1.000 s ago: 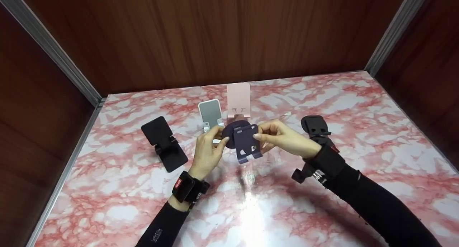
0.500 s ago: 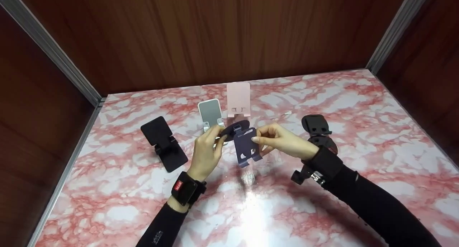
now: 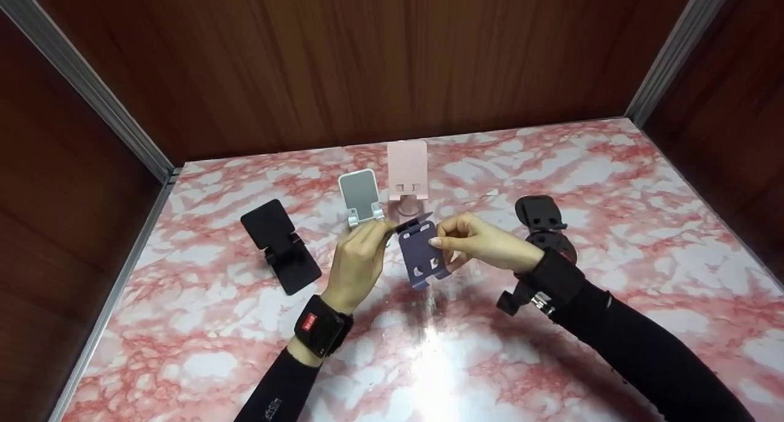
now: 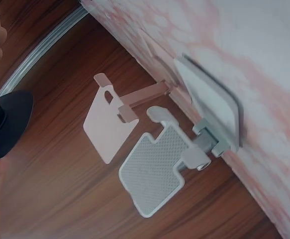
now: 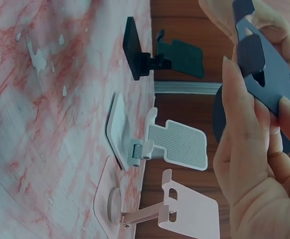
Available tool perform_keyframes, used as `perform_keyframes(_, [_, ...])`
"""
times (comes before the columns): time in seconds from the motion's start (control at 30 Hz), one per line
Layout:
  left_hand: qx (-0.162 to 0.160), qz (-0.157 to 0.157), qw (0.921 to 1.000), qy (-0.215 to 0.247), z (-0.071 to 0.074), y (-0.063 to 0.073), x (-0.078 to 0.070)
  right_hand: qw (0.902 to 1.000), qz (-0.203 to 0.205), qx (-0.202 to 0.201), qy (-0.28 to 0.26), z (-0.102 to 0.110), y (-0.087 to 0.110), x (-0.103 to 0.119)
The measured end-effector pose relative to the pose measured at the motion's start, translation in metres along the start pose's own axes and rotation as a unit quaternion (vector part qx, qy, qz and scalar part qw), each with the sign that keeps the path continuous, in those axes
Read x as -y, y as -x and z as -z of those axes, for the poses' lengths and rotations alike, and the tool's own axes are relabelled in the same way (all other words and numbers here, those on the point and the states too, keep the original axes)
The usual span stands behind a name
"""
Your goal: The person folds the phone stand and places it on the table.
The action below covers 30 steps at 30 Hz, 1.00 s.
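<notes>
A dark purple phone stand (image 3: 418, 256) is held above the table by both hands. My left hand (image 3: 357, 263) pinches its round base, which appears nearly edge-on in the head view. The left wrist view catches part of this dark base (image 4: 15, 117) at its left edge. With thumb and fingers, my right hand (image 3: 487, 244) grips the side of the slotted plate, whose hooked lip points down toward the person. In the right wrist view the plate (image 5: 271, 79) lies between the right thumb and fingers, and the left hand (image 5: 279, 37) shows behind it.
Behind the hands stand a white-and-grey phone stand (image 3: 360, 194) and a pink phone stand (image 3: 407, 165). One black phone stand (image 3: 282, 244) is at the left, another black phone stand (image 3: 540, 214) beyond the right wrist. Wooden panels (image 3: 392, 60) border the marbled table (image 3: 202, 324).
The round base has tilted from facing the camera to nearly edge-on as my left hand turned. The plate has dipped slightly. My right hand keeps its grip, almost in place.
</notes>
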<state>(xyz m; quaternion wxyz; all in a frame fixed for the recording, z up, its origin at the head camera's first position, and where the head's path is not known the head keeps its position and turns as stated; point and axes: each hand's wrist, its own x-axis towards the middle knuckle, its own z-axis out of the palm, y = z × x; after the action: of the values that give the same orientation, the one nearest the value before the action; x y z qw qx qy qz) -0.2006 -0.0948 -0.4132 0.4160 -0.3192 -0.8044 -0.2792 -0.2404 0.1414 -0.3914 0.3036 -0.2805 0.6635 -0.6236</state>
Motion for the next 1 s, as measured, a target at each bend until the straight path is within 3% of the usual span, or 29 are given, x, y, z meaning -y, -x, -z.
perform_keyframes(0.13, [-0.002,-0.015,0.9998,-0.012,0.0002,-0.0004,-0.0023,0.9999,-0.013,0.007,-0.003,0.0019,0.0017,0.0022])
perform_keyframes(0.3, [-0.001,-0.010,1.0000,-0.002,-0.0006,0.0000,-0.0022,0.9999,-0.012,0.001,0.004,0.0031,0.0018,0.0022])
perform_keyframes(0.67, [0.023,0.041,0.9974,0.056,-0.0022,0.0006,-0.0005,0.9999,-0.011,0.004,-0.001,0.0003,0.0037,-0.0011])
perform_keyframes(1.0, [0.015,0.064,0.9953,0.071,-0.0016,0.0006,0.0016,0.9996,0.018,0.016,0.015,-0.0007,0.0052,-0.0032])
